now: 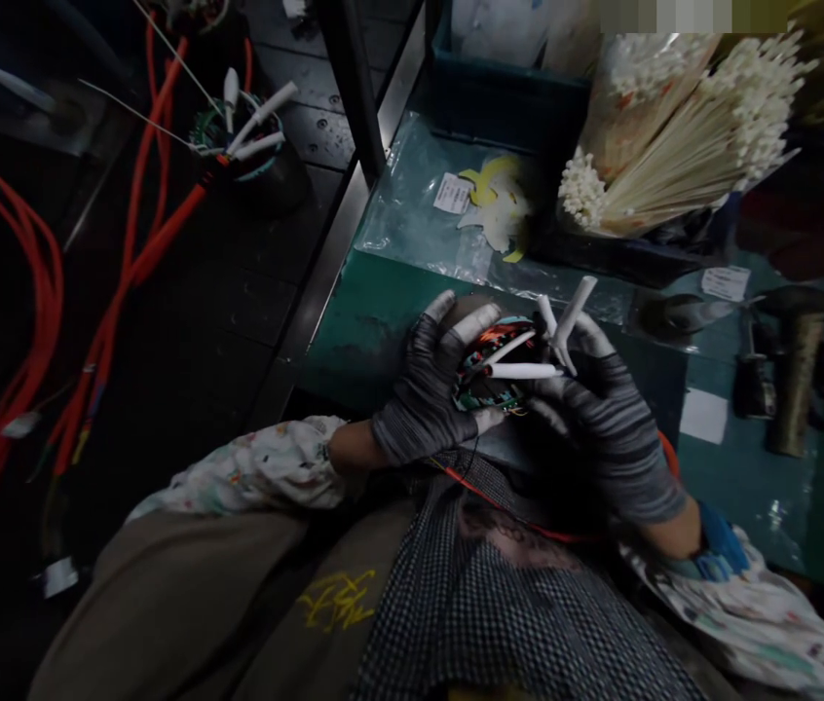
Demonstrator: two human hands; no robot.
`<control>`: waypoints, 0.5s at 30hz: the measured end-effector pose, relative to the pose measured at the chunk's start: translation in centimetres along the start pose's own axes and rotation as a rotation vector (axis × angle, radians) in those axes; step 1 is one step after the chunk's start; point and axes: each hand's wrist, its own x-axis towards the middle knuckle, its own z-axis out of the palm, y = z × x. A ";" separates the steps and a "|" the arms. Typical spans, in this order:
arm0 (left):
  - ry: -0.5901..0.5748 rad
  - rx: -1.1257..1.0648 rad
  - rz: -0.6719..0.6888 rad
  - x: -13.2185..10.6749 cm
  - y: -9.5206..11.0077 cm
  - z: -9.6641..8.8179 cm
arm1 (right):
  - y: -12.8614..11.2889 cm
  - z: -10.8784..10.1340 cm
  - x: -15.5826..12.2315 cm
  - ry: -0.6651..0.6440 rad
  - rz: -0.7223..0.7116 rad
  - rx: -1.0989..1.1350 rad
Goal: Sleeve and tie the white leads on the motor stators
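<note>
A round wound part that looks like a motor stator [504, 336], with orange and green windings, sits before me at the table's near edge. My left hand [427, 394], in a grey striped glove with pale fingertips, curls round its left side. On the other side, my right hand [613, 419], gloved alike, has its fingers bent against the right side, close to the white sleeved leads. One white sleeve [525, 371] lies across the front of the windings, and a forked pair of white sleeves [569, 316] sticks up by my right fingers. The right fingertips are partly hidden.
Thin white-tipped sticks [704, 146] lie bundled at the back right, beside a dark blue bin [506, 102]. A hammer [798, 380] rests at right. Left of the table, red cables [116, 282] run to another wound part [258, 156] with white sleeves.
</note>
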 end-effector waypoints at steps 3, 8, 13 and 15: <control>-0.024 0.004 -0.017 0.9 0.8 0.1 | 1.1 -0.7 0.2 -0.038 -0.035 0.012; -0.064 0.039 0.020 1.6 1.7 0.1 | 1.5 -0.8 0.2 -0.007 -0.159 -0.078; -0.094 0.109 0.032 1.8 2.3 -0.2 | 1.6 0.6 0.2 0.074 0.115 0.307; -0.112 0.113 0.022 1.6 2.5 -0.3 | 1.6 1.1 -0.2 0.115 0.187 0.397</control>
